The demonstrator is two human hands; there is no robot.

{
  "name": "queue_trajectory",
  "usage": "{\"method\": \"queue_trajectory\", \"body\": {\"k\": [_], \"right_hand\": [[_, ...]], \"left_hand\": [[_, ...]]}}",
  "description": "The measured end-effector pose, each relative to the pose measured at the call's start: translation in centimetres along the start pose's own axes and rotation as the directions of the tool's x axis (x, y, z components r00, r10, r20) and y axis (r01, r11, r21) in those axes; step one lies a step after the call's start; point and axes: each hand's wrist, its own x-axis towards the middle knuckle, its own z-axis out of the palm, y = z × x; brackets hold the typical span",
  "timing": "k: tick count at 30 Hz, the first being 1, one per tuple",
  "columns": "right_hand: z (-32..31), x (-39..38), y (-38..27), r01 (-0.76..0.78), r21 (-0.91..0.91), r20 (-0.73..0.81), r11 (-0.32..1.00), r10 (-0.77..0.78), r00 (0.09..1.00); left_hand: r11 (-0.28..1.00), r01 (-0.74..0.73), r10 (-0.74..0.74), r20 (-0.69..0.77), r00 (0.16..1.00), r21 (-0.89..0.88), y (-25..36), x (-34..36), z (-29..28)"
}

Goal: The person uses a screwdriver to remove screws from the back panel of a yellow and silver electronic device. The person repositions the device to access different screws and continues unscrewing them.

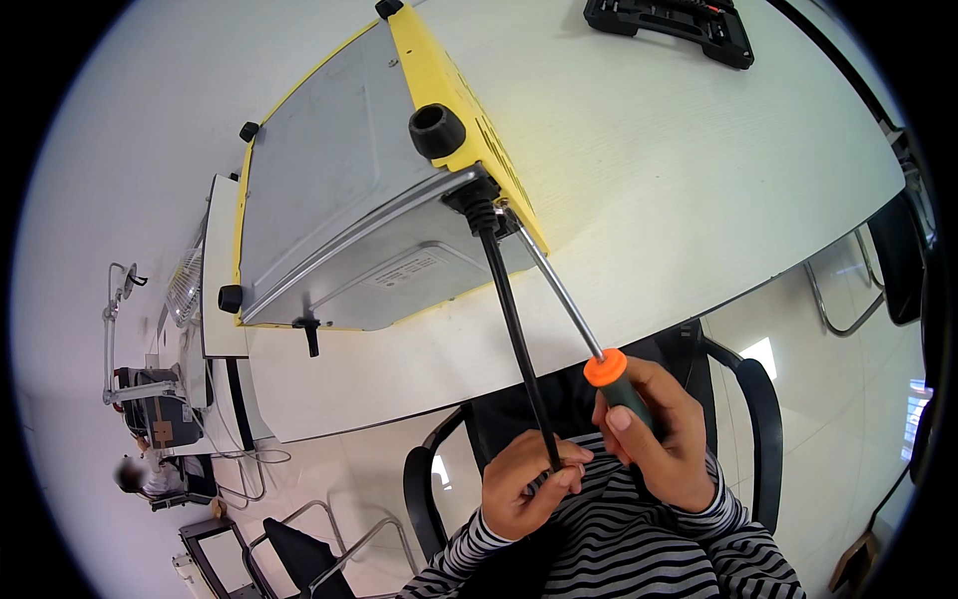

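A yellow and grey metal appliance (329, 150) lies tipped on the white table, its grey panels and black rubber feet facing me. A thick black power cord (514, 329) comes out of its corner and runs down to my left hand (531, 483), whose fingers are closed round it. My right hand (664, 429) grips a screwdriver (629, 396) by its dark green handle with an orange collar. The long steel shaft reaches up to a fitting beside the cord's entry. Whether the tip sits in a screw is too small to tell.
On the white table (679, 190), an open black tool case (674, 25) stands at the far edge. Behind my hands is a black chair (763, 429) with armrests. At the left are another chair (299, 554), a fan (185, 285) and a person (165, 474) farther off.
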Motion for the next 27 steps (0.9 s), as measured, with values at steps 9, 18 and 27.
{"method": "queue_trajectory", "body": {"k": [9, 18, 27], "right_hand": [[0.1, -0.5, -0.5, -0.238, 0.499, 0.218, 0.833, 0.145, 0.965], [0.9, 0.0, 0.4, 0.135, -0.148, -0.177, 0.98, -0.161, 0.971], [0.4, 1.1, 1.2, 0.291, -0.853, -0.068, 0.433, -0.645, 0.761]], "left_hand": [[0.994, 0.098, -0.099, -0.02, 0.995, -0.043, 0.4, -0.3, 0.3], [0.998, -0.049, 0.047, 0.06, 0.997, 0.038, 0.3, 0.3, 0.0], [1.0, -0.021, 0.021, 0.007, 1.0, -0.006, 0.1, 0.5, 0.5]]}}
